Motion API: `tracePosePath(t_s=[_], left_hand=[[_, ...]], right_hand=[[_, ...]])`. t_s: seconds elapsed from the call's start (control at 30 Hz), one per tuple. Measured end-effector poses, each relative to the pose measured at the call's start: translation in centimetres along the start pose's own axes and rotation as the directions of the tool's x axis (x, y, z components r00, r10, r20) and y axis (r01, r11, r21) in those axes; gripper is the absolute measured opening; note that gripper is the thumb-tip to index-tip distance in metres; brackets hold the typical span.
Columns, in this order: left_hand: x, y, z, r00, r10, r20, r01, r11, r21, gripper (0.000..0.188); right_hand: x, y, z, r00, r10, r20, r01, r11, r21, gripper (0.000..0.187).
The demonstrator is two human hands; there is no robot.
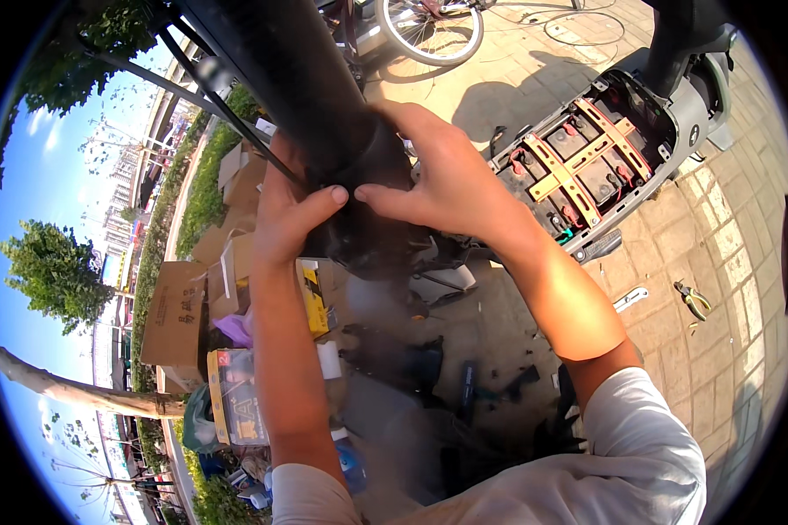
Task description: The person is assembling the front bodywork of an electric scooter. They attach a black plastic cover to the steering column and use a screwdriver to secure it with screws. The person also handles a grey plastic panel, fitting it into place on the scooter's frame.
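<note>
A thick black column [298,74] runs down from the top of the head view and widens into a dark part [372,227] at its lower end. My left hand [299,206] wraps around its left side, and my right hand [442,171] wraps around its right side. Both thumbs press on the near face, their tips almost meeting. The fingers curl behind the column, mostly hidden. A thin black cable [258,144] runs down to its left. On the right lies an opened scooter deck [626,214] with black batteries under orange metal brackets [578,171].
Pliers [693,302] and a white-handled cutter [630,299] lie on the paving at right. Cardboard boxes [173,313] and a clear plastic case [241,398] stand at left. Dark loose parts [499,385] lie below my arms. A bicycle wheel [433,61] stands at the far side.
</note>
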State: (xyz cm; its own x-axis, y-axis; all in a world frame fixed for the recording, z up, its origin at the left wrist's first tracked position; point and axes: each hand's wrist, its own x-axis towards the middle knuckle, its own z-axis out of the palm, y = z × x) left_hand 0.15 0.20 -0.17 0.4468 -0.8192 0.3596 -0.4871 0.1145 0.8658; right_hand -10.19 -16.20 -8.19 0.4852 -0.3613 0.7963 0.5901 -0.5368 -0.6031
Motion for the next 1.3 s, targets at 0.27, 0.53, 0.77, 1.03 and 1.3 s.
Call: tracePosePath(t_s=[0.27,0.53,0.77,1.03,1.3], left_hand=[[0.0,-0.3,0.3,0.999,-0.011,-0.047,0.013,0.999,0.053,0.085],[-0.7,0.0,0.9,0.985,-0.065,-0.161,0.095,0.978,0.187,0.086],[-0.8,-0.1,1.2,0.968,-0.054,-0.243,0.100,0.978,0.181,0.079],[-0.8,-0.2,1.1,0.966,-0.030,-0.258,0.088,0.973,0.215,0.078],[-0.9,-0.1,0.7,0.982,-0.064,-0.176,0.081,0.992,0.094,0.081]], right_hand=[[-0.6,4.2,-2.8,0.918,0.395,0.044,-0.269,0.536,0.800,0.068],[-1.4,5.1,-0.9,0.965,0.229,0.126,-0.205,0.364,0.909,0.064],[-1.2,5.0,0.9,0.988,0.080,0.133,-0.155,0.500,0.852,0.076],[-2.0,3.7,0.7,0.980,0.168,0.106,-0.198,0.880,0.433,0.072],[-1.6,2.8,2.3,0.998,0.033,-0.059,-0.016,0.960,0.278,0.081]])
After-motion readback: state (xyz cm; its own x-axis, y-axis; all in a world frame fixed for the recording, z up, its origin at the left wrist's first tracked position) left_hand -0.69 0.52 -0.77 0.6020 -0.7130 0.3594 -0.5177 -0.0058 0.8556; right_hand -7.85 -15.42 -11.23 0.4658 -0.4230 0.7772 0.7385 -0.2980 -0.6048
